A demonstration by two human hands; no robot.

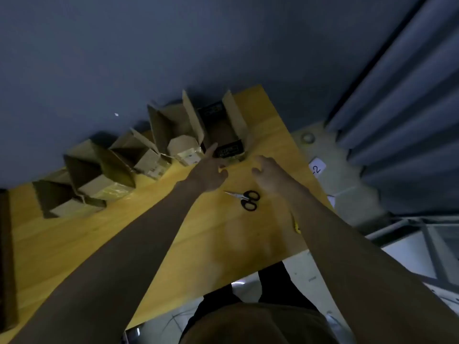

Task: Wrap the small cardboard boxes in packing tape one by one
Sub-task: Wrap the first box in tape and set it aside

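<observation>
Several small cardboard boxes stand in a row along the far edge of the yellow table point(99, 244), most with flaps up. The rightmost open box point(224, 127) has a dark inside and a black printed front. My left hand point(211, 170) reaches toward its near left corner with the index finger stretched out, the fingertip at the box's front edge. My right hand point(269, 176) hovers just right of it, fingers loosely curved, holding nothing. Another open box point(173, 125) stands to the left, with a small closed box point(185, 151) in front of it. No tape roll is visible.
Black-handled scissors point(247, 199) lie on the table between my forearms. A yellow object point(296, 225) peeks out beside my right forearm. Three more boxes point(99, 175) sit to the left. A dark object point(6, 256) stands at the left edge. The table ends just right of my right arm.
</observation>
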